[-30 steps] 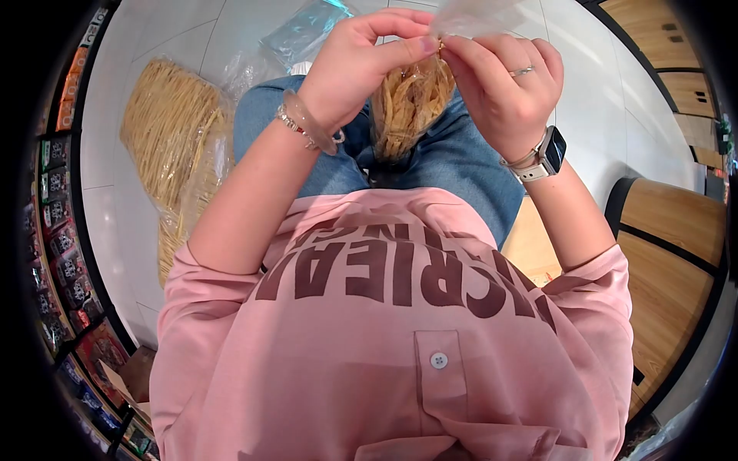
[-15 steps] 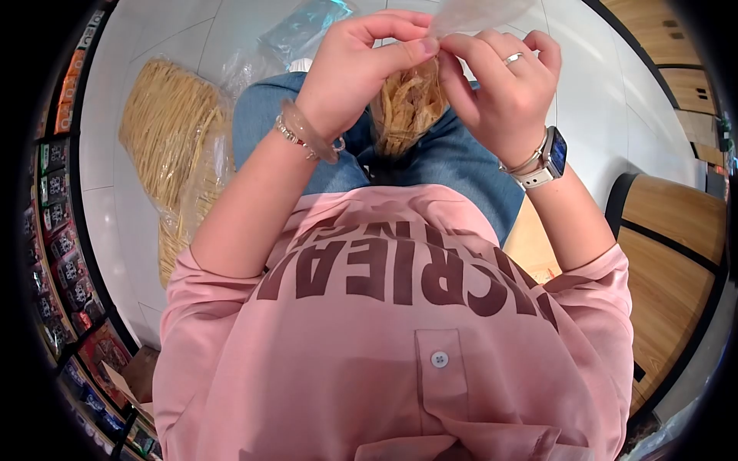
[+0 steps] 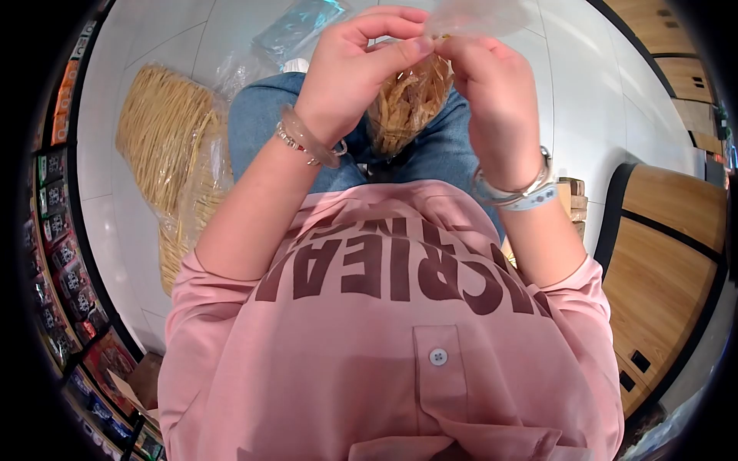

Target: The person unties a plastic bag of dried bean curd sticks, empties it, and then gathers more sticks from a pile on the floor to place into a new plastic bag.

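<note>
A clear plastic bag (image 3: 407, 111) filled with brown dried strips hangs between my knees, its neck gathered at the top. My left hand (image 3: 361, 65) pinches the gathered neck between thumb and index finger. Right beside it, my right hand (image 3: 496, 96) is closed on the same neck, fingertips meeting the left thumb. Above the fingers the loose, whitish top of the bag (image 3: 484, 15) is spread out and blurred. What exactly lies under the right fingertips is hidden.
On the tiled floor to the left lies a large bundle of thin yellow sticks (image 3: 165, 131) in clear wrapping. A flat clear plastic bag (image 3: 300, 31) lies beyond my left knee. Shelves of packaged goods (image 3: 69, 269) line the left; wooden cabinets (image 3: 669, 284) stand at right.
My right hand has turned at the wrist and drawn in to the left, so the watch face no longer shows. My left hand keeps its pinch in nearly the same place.
</note>
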{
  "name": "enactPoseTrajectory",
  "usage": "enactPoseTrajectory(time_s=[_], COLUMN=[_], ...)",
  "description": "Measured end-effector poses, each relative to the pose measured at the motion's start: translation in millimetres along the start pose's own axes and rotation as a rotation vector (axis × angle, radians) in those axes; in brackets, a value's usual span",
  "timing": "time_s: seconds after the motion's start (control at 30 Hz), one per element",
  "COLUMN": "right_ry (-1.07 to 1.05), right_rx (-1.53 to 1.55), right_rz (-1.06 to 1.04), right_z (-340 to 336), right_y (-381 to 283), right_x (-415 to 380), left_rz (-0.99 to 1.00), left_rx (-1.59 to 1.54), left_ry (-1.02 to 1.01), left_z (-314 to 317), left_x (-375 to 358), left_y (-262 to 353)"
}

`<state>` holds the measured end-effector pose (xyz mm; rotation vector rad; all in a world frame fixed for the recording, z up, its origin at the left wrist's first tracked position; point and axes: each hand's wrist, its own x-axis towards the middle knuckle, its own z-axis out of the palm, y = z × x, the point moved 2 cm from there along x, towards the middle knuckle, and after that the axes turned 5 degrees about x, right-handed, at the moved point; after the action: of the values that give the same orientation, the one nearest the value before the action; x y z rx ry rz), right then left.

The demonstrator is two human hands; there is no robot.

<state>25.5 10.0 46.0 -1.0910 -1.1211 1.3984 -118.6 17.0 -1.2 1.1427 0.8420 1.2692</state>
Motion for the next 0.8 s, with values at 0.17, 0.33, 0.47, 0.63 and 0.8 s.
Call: enactPoseTrajectory(time_s=[0.17,0.33,0.47,0.63,0.8], right_ry=[-0.035,0.040,0.066,0.067,0.038], right_rx=[-0.270,-0.953,-1.090,-1.148,-1.164], right_rz=[-0.167,-1.219,-1.501,-1.593,-1.621], right_z=[-15,-33,-32,-26,-25], right_y=[-6,3,8,3,3], right_x=[0,5,11,16,19], left_rz=[-0.037,-0.085,-0.098,-0.059,-0.078], left_rx=[0.024,0.005,-0.020,-0.024,-0.056], left_ry=[-0.076,-0.088,-0.093,-0.062,-0.087], left_z=[-2,1,-1,-3,-6], left_x=[2,2,2,2,4], left_y=[3,6,7,4,5])
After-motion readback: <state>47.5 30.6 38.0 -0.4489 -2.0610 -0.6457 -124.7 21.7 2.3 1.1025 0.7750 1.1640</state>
